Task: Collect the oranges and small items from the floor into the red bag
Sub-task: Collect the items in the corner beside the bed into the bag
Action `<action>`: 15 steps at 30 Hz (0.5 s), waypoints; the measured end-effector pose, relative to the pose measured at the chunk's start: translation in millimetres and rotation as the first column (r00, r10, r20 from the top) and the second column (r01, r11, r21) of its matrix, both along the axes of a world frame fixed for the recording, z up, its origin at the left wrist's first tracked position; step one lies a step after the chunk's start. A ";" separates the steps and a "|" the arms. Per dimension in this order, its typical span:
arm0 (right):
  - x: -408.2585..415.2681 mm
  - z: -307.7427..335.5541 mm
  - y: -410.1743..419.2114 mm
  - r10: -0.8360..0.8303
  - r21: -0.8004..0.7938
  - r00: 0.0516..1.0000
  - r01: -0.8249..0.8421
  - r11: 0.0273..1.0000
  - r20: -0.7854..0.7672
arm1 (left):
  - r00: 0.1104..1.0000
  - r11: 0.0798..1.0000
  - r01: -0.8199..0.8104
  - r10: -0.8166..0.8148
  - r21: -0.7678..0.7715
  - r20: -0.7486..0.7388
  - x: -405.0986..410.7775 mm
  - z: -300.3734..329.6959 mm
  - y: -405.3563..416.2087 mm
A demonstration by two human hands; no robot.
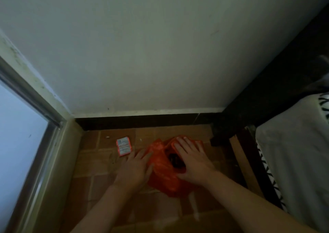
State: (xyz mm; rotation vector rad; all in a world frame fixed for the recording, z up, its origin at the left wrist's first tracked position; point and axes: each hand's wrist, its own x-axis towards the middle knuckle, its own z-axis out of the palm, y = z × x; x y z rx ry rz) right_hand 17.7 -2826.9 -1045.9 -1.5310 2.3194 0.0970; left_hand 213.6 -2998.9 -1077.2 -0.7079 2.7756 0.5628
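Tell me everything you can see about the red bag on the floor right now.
The red bag is thin, crinkled orange-red plastic, lying slumped on the brown tiled floor near the wall. Its mouth is open upward, showing something dark inside that cannot be made out. The right hand rests on the far rim, holding it open; the left hand touches its left side. A small box lies apart, to its left.

Floor of reddish-brown square tiles with pale grout lines, bounded at the far side by a dark skirting band and at the left by a window frame. Lying directly on the tiles: a crumpled red plastic bag, mouth open upward, dark contents indistinct; a small orange-edged packet with a pale printed face, well left of the bag and apart from it; pale specks near the skirting; whitish smears on the near tiles.
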 end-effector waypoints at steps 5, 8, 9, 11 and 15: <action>-11.4 -18.4 12.2 -0.019 0.115 0.999 0.015 0.993 0.037 | 0.999 0.998 -0.016 0.013 -0.056 -0.048 -6.3 1.2 20.5; -9.7 -21.3 20.6 -0.021 0.068 0.997 0.016 0.998 0.081 | 0.960 0.981 0.120 -0.155 -0.155 -0.234 -24.6 11.4 41.6; -8.3 -18.2 23.0 -0.021 0.039 0.995 0.018 0.999 0.093 | 0.944 0.963 0.208 -0.243 -0.169 -0.222 -33.4 14.1 48.0; -8.8 -12.5 26.0 -0.019 -0.001 0.997 0.019 1.000 0.078 | 0.913 0.911 0.365 -0.391 -0.189 -0.117 -50.0 13.2 54.1; -15.5 -10.5 35.2 0.028 0.027 1.000 -0.028 0.999 0.003 | 0.852 0.839 0.515 -0.480 -0.172 0.211 -65.0 0.9 46.9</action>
